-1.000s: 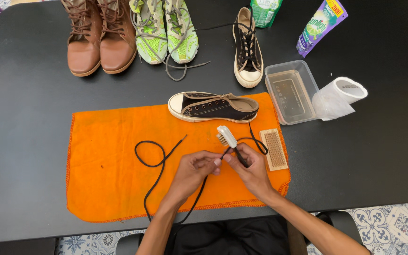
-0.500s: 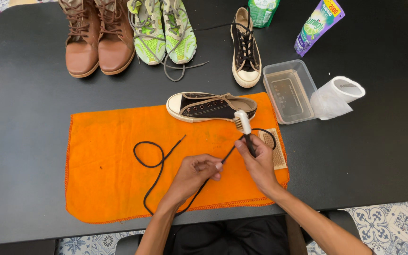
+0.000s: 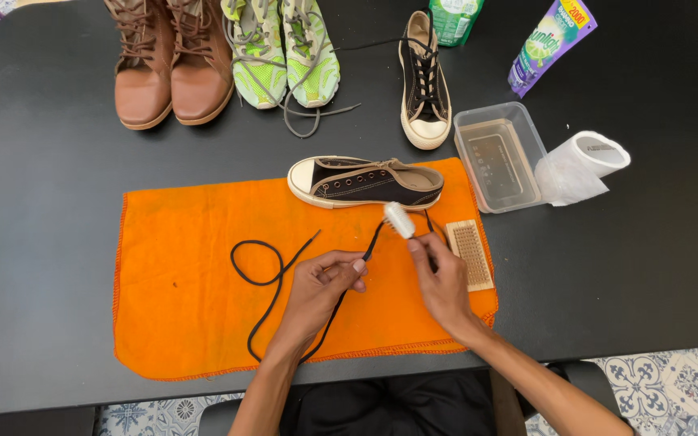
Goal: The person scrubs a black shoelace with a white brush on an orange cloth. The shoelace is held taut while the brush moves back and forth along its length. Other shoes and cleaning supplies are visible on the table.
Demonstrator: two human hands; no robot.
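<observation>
A black shoelace (image 3: 272, 278) curls over the orange cloth (image 3: 179, 307). My left hand (image 3: 321, 287) pinches the lace between thumb and fingers near its middle. My right hand (image 3: 442, 278) holds a small white-headed brush (image 3: 399, 219), its head lying on the lace just below the laceless black sneaker (image 3: 365, 182), which rests on its side at the cloth's far edge.
A wooden scrub brush (image 3: 470, 253) lies on the cloth right of my right hand. Behind are brown boots (image 3: 170, 60), green running shoes (image 3: 284, 48), a second black sneaker (image 3: 423, 77), a clear plastic tub (image 3: 502, 155), a paper roll (image 3: 591, 161) and two detergent containers (image 3: 547, 40).
My right hand with the small brush moved right and up along the lace, then came back down a little towards my left hand. The left hand stayed holding the lace.
</observation>
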